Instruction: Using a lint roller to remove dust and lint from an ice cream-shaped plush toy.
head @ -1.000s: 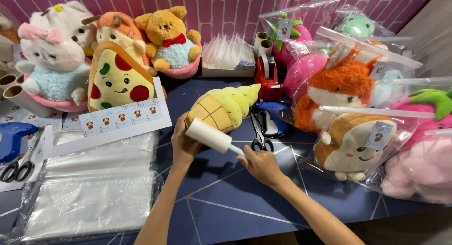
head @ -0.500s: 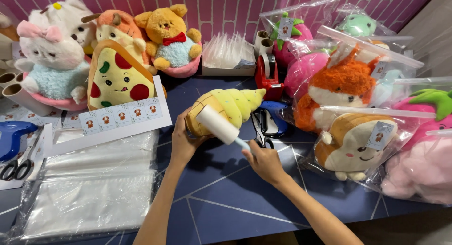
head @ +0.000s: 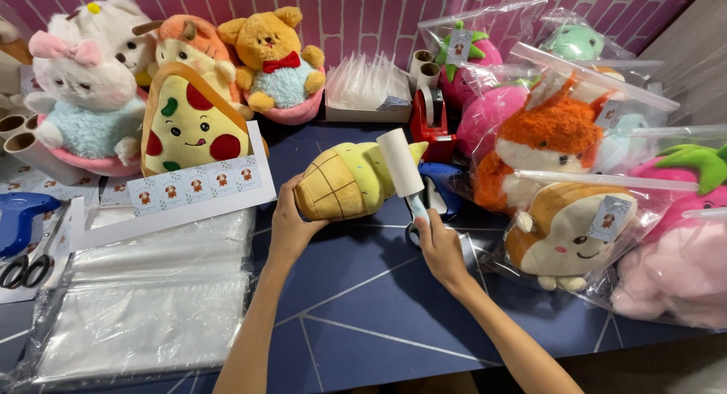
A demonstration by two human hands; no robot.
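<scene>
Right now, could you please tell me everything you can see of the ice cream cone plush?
The ice cream cone plush is soft and fuzzy, with a tan waffle-patterned cone and a pale yellow-green swirl top. It lies on its side on the blue table. The left hand grips its cone end, and the white lint roller in the right hand rests across its top.

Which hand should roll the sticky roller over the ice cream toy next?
Probably the right hand: it already holds the lint roller by its handle, with the roll resting on the ice cream toy. The left hand is busy steadying the toy's cone end.
</scene>
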